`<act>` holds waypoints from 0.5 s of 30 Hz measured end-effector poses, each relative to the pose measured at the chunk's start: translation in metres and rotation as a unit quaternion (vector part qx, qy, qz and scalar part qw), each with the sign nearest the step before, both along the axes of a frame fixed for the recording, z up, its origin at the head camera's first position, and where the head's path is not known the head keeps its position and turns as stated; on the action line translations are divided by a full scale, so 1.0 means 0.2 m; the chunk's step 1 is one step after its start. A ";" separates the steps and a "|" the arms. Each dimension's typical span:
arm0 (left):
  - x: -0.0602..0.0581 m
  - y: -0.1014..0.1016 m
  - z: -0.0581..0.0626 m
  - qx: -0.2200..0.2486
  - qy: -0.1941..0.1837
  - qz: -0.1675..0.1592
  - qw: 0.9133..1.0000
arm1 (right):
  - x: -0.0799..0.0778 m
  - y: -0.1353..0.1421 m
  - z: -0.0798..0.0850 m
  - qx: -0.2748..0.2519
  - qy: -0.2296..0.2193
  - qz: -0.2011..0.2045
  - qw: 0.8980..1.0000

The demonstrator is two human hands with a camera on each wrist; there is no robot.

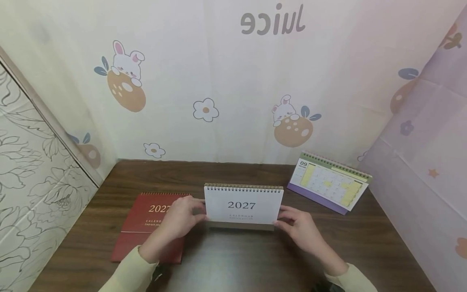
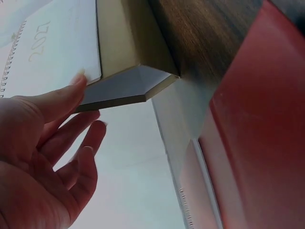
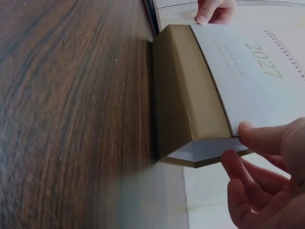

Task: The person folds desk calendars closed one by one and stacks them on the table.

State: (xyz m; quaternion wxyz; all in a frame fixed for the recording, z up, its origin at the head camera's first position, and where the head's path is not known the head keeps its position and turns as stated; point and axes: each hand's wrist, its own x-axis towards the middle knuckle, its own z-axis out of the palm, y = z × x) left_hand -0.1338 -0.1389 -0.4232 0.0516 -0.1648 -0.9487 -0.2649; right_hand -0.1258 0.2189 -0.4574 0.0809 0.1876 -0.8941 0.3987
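A white spiral-bound 2027 desk calendar [image 1: 242, 213] stands on its folded brown base at the middle of the table, its cover facing me. My left hand [image 1: 182, 217] pinches its left edge, thumb on the front cover and fingers behind. At the opposite edge, my right hand [image 1: 300, 229] holds it the same way. The right wrist view shows the brown base [image 3: 174, 90] spread into a hollow prism with its lower edge at the wood. Beneath the left forearm lies a red 2027 calendar [image 1: 133, 227], partly covered by that hand.
Toward the back right, a green and purple desk calendar [image 1: 324, 184] stands at an angle, showing a month page. The dark wooden table [image 1: 233, 259] ends at a curtain [image 1: 240, 138] printed with rabbits and fruit. Floral cloth [image 1: 29, 154] hangs along the left side.
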 end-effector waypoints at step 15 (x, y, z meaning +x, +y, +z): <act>0.00 0.04 -0.06 0.137 0.043 0.063 0.988 | -0.01 -0.06 -0.01 -0.036 0.030 -0.096 0.994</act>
